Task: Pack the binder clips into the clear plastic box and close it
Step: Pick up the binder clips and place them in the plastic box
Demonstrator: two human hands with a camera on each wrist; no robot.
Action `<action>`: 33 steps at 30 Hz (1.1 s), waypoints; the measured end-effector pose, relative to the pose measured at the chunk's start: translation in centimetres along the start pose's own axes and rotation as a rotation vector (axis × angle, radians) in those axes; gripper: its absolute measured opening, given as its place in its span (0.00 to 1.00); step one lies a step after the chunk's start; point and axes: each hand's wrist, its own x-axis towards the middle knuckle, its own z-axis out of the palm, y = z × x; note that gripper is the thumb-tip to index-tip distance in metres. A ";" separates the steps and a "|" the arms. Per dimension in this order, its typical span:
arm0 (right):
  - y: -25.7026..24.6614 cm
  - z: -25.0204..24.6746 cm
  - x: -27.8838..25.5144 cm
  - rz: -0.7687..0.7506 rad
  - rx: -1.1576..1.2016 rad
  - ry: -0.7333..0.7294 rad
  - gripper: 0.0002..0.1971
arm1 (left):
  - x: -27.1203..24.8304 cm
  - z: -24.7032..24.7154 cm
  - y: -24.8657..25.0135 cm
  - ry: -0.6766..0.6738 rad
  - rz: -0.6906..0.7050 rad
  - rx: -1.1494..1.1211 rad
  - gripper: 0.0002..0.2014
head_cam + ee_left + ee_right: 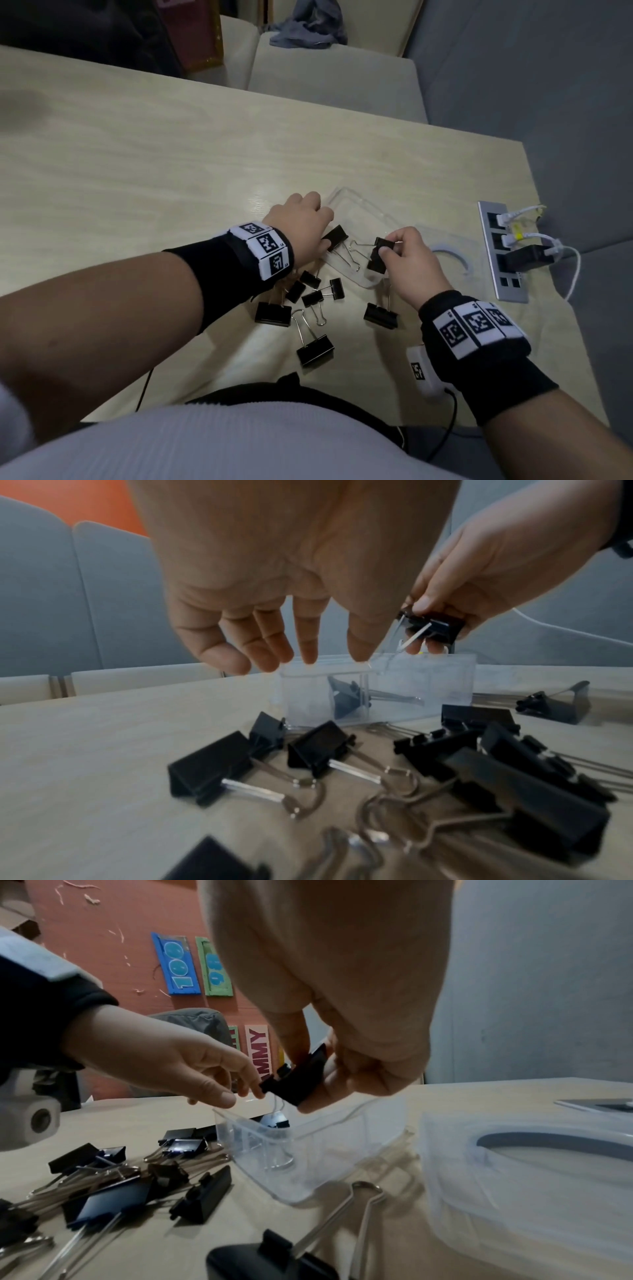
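Observation:
The clear plastic box [356, 209] lies open on the table with one black binder clip [335, 236] inside it. My left hand [301, 219] hangs over the box's left end, fingers [308, 653] straight, their tips at the rim of the box [428, 685]. My right hand [394, 250] pinches another black binder clip [380, 257] just above the box's near end, its wire handles hanging down into the box [308, 1150]. The right wrist view shows that held clip [298, 1077] between thumb and fingers. Several loose clips [315, 349] lie on the table in front of the box.
The clear lid [448, 246] lies flat to the right of the box. Beyond it a metal socket panel [503, 253] with plugged cables sits near the table's right edge. A small white device [423, 373] hangs by my right wrist. One lone clip [380, 315] lies under my right hand.

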 end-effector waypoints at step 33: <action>2.0 6.5 -6.9 -0.635 -0.780 -0.506 0.20 | -8.2 1.8 -2.6 -0.392 0.335 0.290 0.22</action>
